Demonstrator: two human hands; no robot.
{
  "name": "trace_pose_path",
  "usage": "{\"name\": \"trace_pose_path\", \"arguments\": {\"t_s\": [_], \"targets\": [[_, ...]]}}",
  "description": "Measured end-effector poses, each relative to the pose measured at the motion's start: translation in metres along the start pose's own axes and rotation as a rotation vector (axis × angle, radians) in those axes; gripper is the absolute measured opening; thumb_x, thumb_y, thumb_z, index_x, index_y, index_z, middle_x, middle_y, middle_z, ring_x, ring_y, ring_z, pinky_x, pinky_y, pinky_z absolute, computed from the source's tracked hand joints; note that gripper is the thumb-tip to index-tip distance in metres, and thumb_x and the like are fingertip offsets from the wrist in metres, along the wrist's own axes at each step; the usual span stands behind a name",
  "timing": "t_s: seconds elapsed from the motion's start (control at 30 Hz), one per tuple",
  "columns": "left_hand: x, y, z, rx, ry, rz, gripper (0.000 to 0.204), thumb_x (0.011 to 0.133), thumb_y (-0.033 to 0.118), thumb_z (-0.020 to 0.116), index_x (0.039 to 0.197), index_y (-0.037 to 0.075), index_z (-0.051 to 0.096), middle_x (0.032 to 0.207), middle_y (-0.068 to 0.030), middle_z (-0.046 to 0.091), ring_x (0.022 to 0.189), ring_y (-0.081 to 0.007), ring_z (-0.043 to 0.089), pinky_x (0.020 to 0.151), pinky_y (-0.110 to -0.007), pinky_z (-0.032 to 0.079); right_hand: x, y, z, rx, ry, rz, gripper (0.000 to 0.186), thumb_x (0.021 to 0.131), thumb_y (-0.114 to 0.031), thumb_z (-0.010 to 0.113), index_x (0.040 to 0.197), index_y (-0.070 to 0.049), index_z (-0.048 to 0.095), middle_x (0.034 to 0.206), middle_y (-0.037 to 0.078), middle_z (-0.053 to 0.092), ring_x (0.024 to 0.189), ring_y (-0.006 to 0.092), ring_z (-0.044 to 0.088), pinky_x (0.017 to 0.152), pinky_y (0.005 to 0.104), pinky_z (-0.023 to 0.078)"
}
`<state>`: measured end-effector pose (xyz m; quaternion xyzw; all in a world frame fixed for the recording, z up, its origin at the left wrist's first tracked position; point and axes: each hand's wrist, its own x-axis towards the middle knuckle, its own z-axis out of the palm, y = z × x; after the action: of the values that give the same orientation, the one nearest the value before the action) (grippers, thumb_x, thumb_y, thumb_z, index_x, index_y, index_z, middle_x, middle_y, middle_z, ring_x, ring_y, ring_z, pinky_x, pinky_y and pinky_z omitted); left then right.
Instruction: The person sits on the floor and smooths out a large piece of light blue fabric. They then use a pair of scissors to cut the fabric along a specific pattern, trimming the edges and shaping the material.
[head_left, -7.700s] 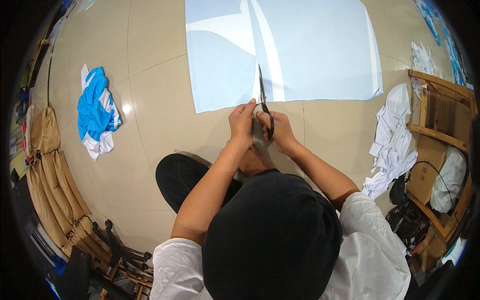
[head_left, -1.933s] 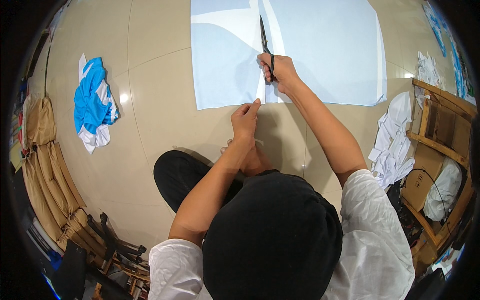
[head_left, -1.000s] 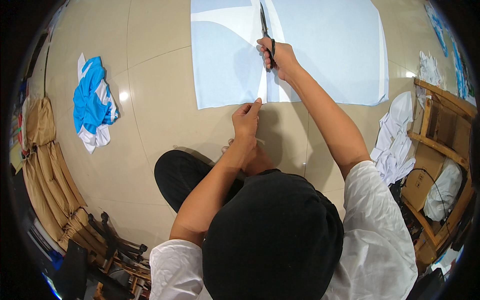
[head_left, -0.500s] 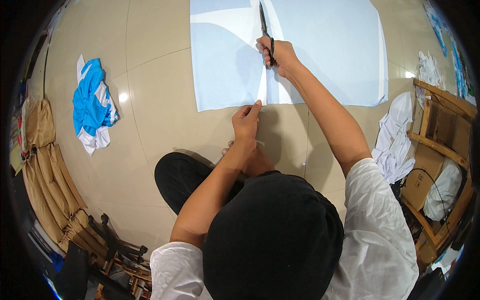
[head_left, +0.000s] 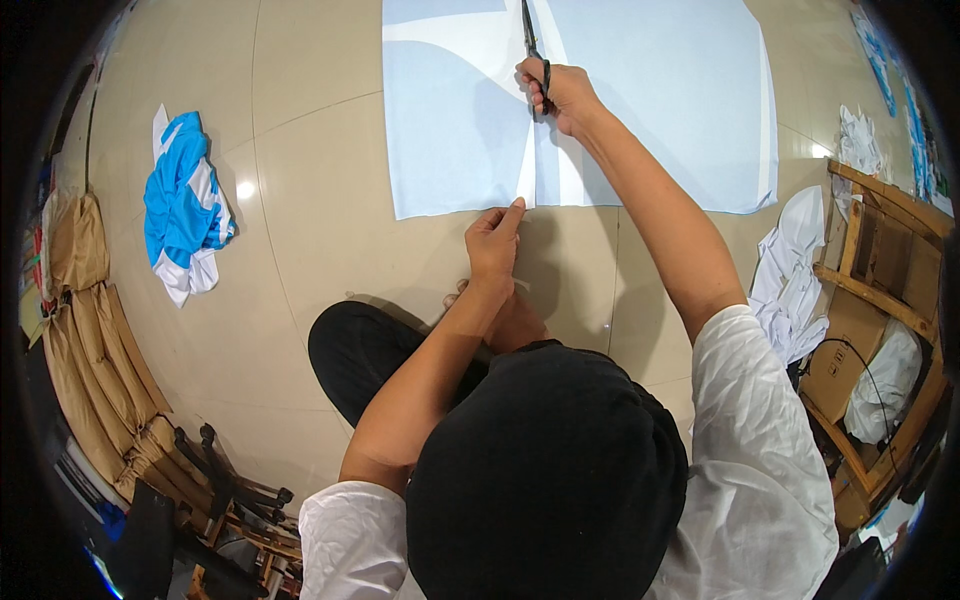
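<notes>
A large light-blue fabric sheet (head_left: 660, 130) with white bands lies flat on the tiled floor in front of me. My right hand (head_left: 560, 95) grips black-handled scissors (head_left: 530, 35), their blades pointing away along a white strip in the fabric's middle. A slit runs from the near edge up toward the scissors. At that near edge, my left hand (head_left: 493, 238) pinches the fabric beside the slit between thumb and fingers. The blade tips reach the top of the picture, so how far apart they stand is hard to see.
A crumpled blue and white cloth (head_left: 185, 205) lies on the floor to the left. White fabric scraps (head_left: 790, 280) are heaped at the right, against a wooden frame (head_left: 870, 270) with a cardboard box (head_left: 840, 370). Brown wrapped rolls (head_left: 100, 370) stand at the left edge.
My right hand and the scissors have moved slightly farther away along the white strip. The left hand keeps its pinch at the near edge.
</notes>
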<state>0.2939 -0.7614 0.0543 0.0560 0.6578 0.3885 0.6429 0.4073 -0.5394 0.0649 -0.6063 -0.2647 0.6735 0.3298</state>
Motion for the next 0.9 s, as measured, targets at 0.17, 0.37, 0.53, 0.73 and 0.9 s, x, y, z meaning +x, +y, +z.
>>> {"name": "trace_pose_path", "arguments": {"t_s": [0.17, 0.37, 0.53, 0.73, 0.9], "targets": [[0.0, -0.001, 0.001, 0.003, 0.004, 0.019, 0.027, 0.098, 0.031, 0.082, 0.088, 0.008, 0.072, 0.065, 0.008, 0.049, 0.051, -0.0035, 0.036, 0.047, -0.025, 0.026, 0.001, -0.005, 0.0, 0.015, 0.014, -0.015, 0.021, 0.087, -0.019, 0.079, 0.078, -0.004, 0.066, 0.068, 0.001, 0.059, 0.055, 0.0092, 0.049, 0.05, 0.0264, 0.042], [0.0, -0.002, 0.001, -0.019, 0.007, 0.005, 0.028, 0.098, 0.031, 0.082, 0.086, 0.009, 0.07, 0.065, 0.0087, 0.049, 0.053, -0.0034, 0.036, 0.048, -0.025, 0.026, 0.01, -0.012, 0.002, 0.005, 0.011, -0.016, 0.021, 0.087, -0.02, 0.079, 0.08, -0.004, 0.066, 0.068, 0.0, 0.059, 0.056, 0.0086, 0.05, 0.052, 0.0264, 0.044], [0.001, -0.002, 0.002, 0.006, 0.015, 0.005, 0.028, 0.098, 0.031, 0.082, 0.086, 0.009, 0.07, 0.065, 0.0086, 0.05, 0.053, -0.0031, 0.037, 0.049, -0.024, 0.026, 0.015, -0.014, 0.001, 0.005, 0.007, -0.016, 0.02, 0.086, -0.019, 0.079, 0.08, -0.004, 0.066, 0.069, 0.001, 0.06, 0.057, 0.0085, 0.05, 0.052, 0.0263, 0.044], [0.002, -0.005, 0.001, 0.018, 0.02, 0.033, 0.028, 0.098, 0.032, 0.082, 0.087, 0.008, 0.071, 0.066, 0.0084, 0.051, 0.054, -0.0028, 0.037, 0.049, -0.023, 0.027, 0.015, -0.016, 0.003, -0.019, 0.01, -0.022, 0.021, 0.086, -0.019, 0.08, 0.081, -0.004, 0.065, 0.069, 0.002, 0.06, 0.057, 0.0084, 0.05, 0.051, 0.0262, 0.043], [0.0, -0.002, 0.001, -0.005, 0.014, 0.029, 0.029, 0.098, 0.032, 0.082, 0.088, 0.007, 0.072, 0.066, 0.0081, 0.051, 0.053, -0.0027, 0.038, 0.049, -0.023, 0.027, 0.02, -0.024, 0.003, 0.035, -0.008, -0.027, 0.023, 0.086, -0.02, 0.08, 0.079, -0.006, 0.063, 0.069, 0.002, 0.06, 0.057, 0.0087, 0.05, 0.051, 0.0267, 0.042]]}}
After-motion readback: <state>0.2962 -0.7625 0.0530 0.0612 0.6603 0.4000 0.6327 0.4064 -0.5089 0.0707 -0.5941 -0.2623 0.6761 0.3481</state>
